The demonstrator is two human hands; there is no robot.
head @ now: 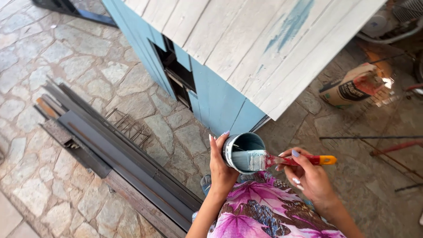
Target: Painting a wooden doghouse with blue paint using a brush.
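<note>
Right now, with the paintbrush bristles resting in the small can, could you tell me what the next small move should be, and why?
Probably wipe the bristles against the rim, then lift out. The left hand holds the small round metal can of pale blue paint tilted toward the right hand, whose red-and-yellow-handled flat paintbrush is already coated. The white plank roof of the blue wooden playhouse shows only a few blue streaks.

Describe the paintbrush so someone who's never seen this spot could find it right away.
Start at the big wooden playhouse with pale blue walls and a whitish plank roof. Just below its near corner, the left hand holds a small round tin of pale blue paint. The flat brush lies across the tin's mouth, gripped by the right hand; its red handle with a yellow tip is unique here.
</note>
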